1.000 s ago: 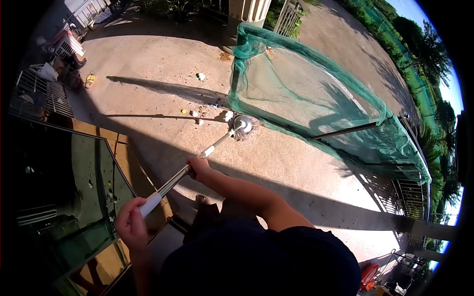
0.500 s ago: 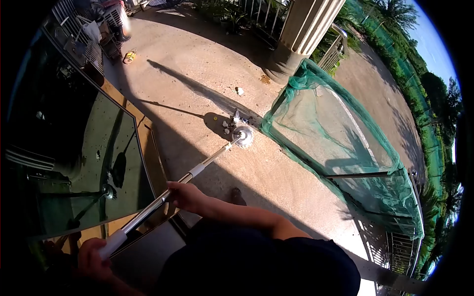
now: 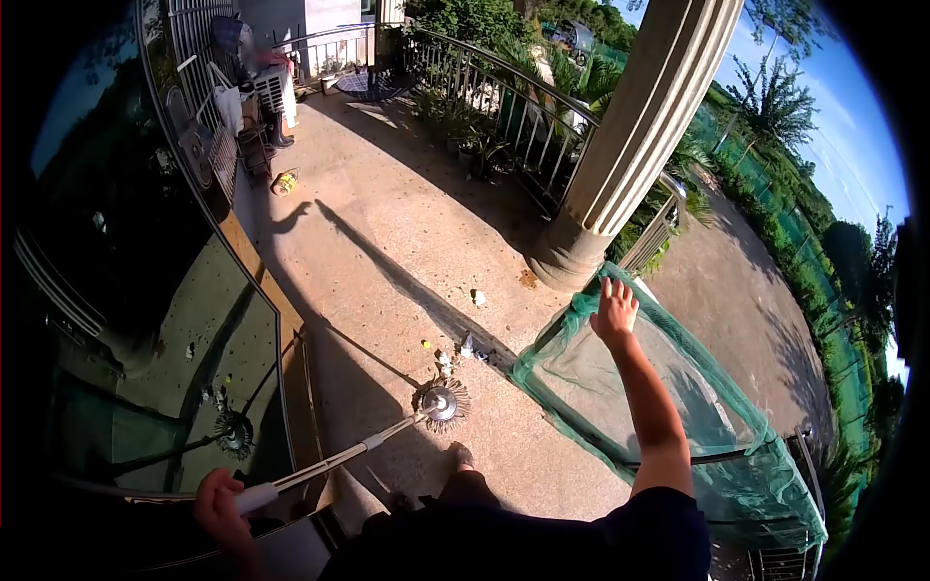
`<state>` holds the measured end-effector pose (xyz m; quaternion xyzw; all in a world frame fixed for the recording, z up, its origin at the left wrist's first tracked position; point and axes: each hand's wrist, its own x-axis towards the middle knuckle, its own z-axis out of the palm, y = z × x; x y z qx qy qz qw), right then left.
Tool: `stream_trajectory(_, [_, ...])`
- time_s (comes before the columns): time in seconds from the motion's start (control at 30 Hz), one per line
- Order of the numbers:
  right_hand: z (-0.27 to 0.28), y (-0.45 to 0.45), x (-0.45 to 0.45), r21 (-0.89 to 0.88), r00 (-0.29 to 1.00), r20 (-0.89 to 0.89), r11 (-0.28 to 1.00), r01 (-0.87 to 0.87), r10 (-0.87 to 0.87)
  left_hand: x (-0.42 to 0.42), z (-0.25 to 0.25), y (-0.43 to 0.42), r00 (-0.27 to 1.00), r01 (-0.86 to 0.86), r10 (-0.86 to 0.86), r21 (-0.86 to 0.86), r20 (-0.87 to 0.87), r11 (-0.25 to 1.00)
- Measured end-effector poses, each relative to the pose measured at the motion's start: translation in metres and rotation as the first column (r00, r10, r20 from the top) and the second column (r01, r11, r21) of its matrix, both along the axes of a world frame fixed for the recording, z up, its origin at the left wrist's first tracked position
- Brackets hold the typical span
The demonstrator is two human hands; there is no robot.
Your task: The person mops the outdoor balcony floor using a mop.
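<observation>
On the sunlit concrete floor point(image 3: 378, 232), beside the standing person's bare foot point(image 3: 464, 457), the round head point(image 3: 441, 404) of a long-handled mop point(image 3: 334, 462) is set down, its strands fanned out around the disc. The mop is held by the left hand point(image 3: 223, 508) alone, with the grip closed around the white sleeve point(image 3: 257, 498) at the near end of the pole; the pole is slanted low over the floor. The right hand point(image 3: 616, 310) is extended to the upper corner of a frame draped in green netting point(image 3: 775, 474), with the fingers spread; nothing is seen pinched, and whether the netting is pressed by the palm cannot be told. White scraps point(image 3: 445, 359) and a yellow bit point(image 3: 426, 344) are observed just beyond the mop head, and another pale piece point(image 3: 479, 298) is noted farther out. Step in hand, as judged: the mop is parked one-handed while the frame is reached for. For any shift of the frame, the right fingers would need to be closed on its edge rather than on loose mesh, and the pole would need to be kept steady by the left hand. The lower edge of the frame is seen near the scraps; the fluted column point(image 3: 639, 136) is located just beyond its upper corner.
</observation>
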<state>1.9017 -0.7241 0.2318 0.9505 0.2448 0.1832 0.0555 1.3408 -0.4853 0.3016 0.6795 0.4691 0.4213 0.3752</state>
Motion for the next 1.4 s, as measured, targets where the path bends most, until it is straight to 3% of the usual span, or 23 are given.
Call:
stream_trajectory(0.03, [-0.010,-0.021,0.041,-0.066,0.997,0.037,0.996,0.068,-0.066,0.016,0.009,0.005,0.999,0.025,-0.023,0.045,-0.033,0.999])
stream_trajectory(0.07, [-0.009,-0.034,0.068,-0.141,0.970,-0.142,0.974,0.179,-0.199,0.034,0.020,0.008,0.998,0.057,-0.056,0.109,-0.014,0.992])
stream_trajectory(0.1, [-0.007,-0.045,0.080,-0.222,0.945,-0.171,0.946,0.237,-0.278,0.049,0.025,0.011,0.999,0.032,-0.034,0.124,0.012,0.992])
stream_trajectory(0.17, [-0.009,-0.061,0.102,-0.153,0.915,-0.299,0.960,0.234,-0.271,0.074,0.033,0.017,0.993,0.111,-0.114,0.099,0.033,0.989])
stream_trajectory(0.3, [-0.014,-0.067,0.086,-0.098,0.944,-0.259,0.978,0.184,-0.203,0.103,0.046,0.032,0.985,0.175,-0.169,0.190,-0.043,0.966])
stream_trajectory(0.37, [-0.010,-0.069,0.055,-0.088,0.942,-0.307,0.990,0.112,-0.134,0.109,0.059,0.033,0.989,0.140,-0.134,0.121,-0.061,0.983])
stream_trajectory(0.47, [-0.017,-0.077,-0.004,-0.064,0.955,-0.295,0.998,0.024,-0.042,0.094,0.035,0.061,0.989,0.145,-0.139,0.133,-0.050,0.980])
stream_trajectory(0.63, [-0.014,-0.084,-0.144,-0.019,0.953,-0.301,0.998,-0.056,0.047,0.084,0.035,0.060,0.965,0.260,-0.251,0.130,-0.078,0.957])
stream_trajectory(0.7, [-0.014,-0.089,-0.201,-0.025,0.949,-0.310,0.997,-0.069,0.058,0.086,0.034,0.052,0.947,0.311,-0.271,0.279,-0.174,0.909])
stream_trajectory(0.73, [-0.015,-0.092,-0.229,-0.036,0.941,-0.333,0.997,-0.070,0.054,0.087,0.033,0.049,0.934,0.358,-0.329,0.337,-0.141,0.871])
stream_trajectory(0.87, [-0.005,-0.105,-0.331,0.008,0.926,-0.354,0.991,-0.136,0.129,0.093,0.056,0.028,0.891,0.452,-0.367,0.431,-0.269,0.781])
stream_trajectory(1.03, [0.004,-0.121,-0.439,-0.022,0.881,-0.454,0.986,-0.164,0.136,0.080,0.050,0.023,0.859,0.497,-0.369,0.405,-0.355,0.767])
stream_trajectory(1.13, [0.005,-0.129,-0.482,-0.029,0.853,-0.503,0.984,-0.178,0.140,0.054,0.032,0.025,0.879,0.461,-0.357,0.376,-0.315,0.804])
stream_trajectory(1.27, [0.008,-0.135,-0.513,-0.042,0.832,-0.538,0.982,-0.185,0.134,0.011,0.008,0.010,0.896,0.422,-0.342,0.304,-0.284,0.854])
stream_trajectory(1.4, [0.039,-0.135,-0.510,0.023,0.703,-0.695,0.982,-0.188,0.151,-0.061,-0.002,-0.020,0.813,0.509,-0.409,0.167,-0.413,0.844])
